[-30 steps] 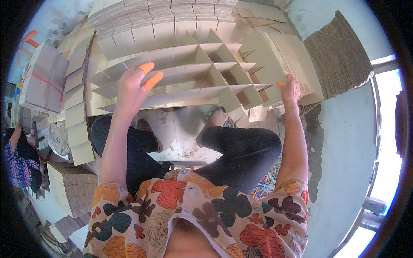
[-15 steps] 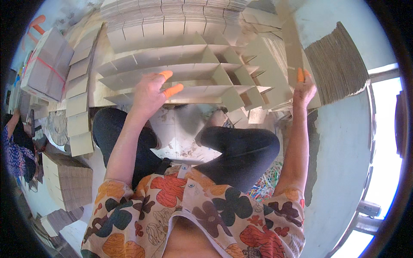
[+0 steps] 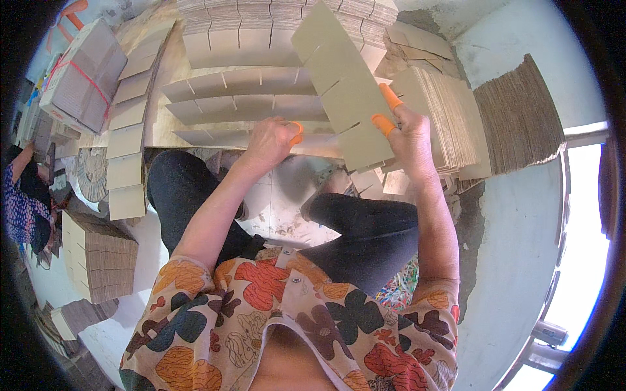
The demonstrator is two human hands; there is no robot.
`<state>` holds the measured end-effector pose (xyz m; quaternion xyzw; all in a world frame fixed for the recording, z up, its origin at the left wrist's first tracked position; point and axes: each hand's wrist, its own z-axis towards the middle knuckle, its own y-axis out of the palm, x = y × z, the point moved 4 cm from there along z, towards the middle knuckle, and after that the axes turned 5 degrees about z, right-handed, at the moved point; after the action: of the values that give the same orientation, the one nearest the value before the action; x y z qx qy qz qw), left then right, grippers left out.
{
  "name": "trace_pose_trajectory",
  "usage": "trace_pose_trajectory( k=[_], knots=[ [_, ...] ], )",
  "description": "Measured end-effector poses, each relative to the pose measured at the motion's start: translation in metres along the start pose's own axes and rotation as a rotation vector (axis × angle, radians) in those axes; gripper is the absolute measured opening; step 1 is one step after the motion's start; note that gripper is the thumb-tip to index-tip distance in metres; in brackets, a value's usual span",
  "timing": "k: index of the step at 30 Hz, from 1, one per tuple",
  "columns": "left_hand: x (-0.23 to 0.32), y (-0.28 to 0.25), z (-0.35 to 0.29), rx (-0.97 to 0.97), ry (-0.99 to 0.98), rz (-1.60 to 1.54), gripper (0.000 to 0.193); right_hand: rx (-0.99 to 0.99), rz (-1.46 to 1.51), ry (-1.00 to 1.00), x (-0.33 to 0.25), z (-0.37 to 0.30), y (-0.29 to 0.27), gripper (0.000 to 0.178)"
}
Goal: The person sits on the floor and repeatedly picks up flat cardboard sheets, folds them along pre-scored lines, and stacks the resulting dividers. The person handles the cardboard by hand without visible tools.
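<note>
- Pale concrete floor (image 3: 521, 274) lies bare to the person's right, out to a bright opening at the picture's rim; on the left, cardboard stacks stand close together with little free room between them.
- Straight ahead, a low tabletop (image 3: 166, 78) is nearly covered with cardboard; its near edge runs just past the knees, and the dark trousers (image 3: 365, 234) frame a small patch of stained floor below.
- Right hand (image 3: 414, 133), with orange finger covers, grips a slotted cardboard strip (image 3: 342, 91) by its lower right edge; the strip is raised and tilted, its slots cut in from one long side.
- Left hand (image 3: 270, 140), also with an orange fingertip cover, is curled narrow with the fingers resting on the nearest of the flat slotted strips (image 3: 241, 107) that lie in rows on the tabletop, just beside the lower end of the raised strip.
- Just right of the right hand, a thick stack of cut strips (image 3: 443, 111) stands on edge; beyond it lies a darker brown corrugated stack (image 3: 518, 111).
- Along the far edge is a row of slotted pieces (image 3: 261, 26).
- Far left: a cardboard bundle tied with red string (image 3: 85, 65), a column of small blank pieces (image 3: 127, 156), and a lower corrugated stack (image 3: 98, 260).
- At the left rim, a co-worker's patterned sleeve (image 3: 23, 208) shows.
</note>
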<state>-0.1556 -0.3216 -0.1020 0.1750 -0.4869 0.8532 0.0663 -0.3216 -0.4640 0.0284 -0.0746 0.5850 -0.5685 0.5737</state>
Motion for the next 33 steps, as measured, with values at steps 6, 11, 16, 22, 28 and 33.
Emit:
trace_pose_trajectory(
  k=[6,11,16,22,28,33],
  knots=[
    [0.003,0.002,0.001,0.032,-0.028,-0.005,0.014,-0.019,-0.029,-0.052,0.002,0.004,0.012,0.054],
    [0.004,0.002,0.004,0.028,-0.042,-0.018,0.013,-0.031,0.000,-0.079,-0.005,0.010,0.009,0.053],
    [0.004,0.007,0.004,0.004,-0.023,-0.020,0.013,-0.127,0.010,-0.097,0.006,0.007,0.030,0.045],
    [0.007,0.007,0.006,0.013,-0.046,-0.045,0.008,-0.241,-0.090,-0.146,0.022,0.005,0.063,0.048],
    [-0.001,0.008,0.005,0.037,-0.091,-0.091,0.009,-0.333,-0.446,-0.254,0.008,0.014,0.071,0.044],
    [0.003,0.008,0.003,-0.028,-0.098,0.000,0.013,-0.420,-0.503,-0.219,0.006,0.001,0.088,0.015]
  ],
)
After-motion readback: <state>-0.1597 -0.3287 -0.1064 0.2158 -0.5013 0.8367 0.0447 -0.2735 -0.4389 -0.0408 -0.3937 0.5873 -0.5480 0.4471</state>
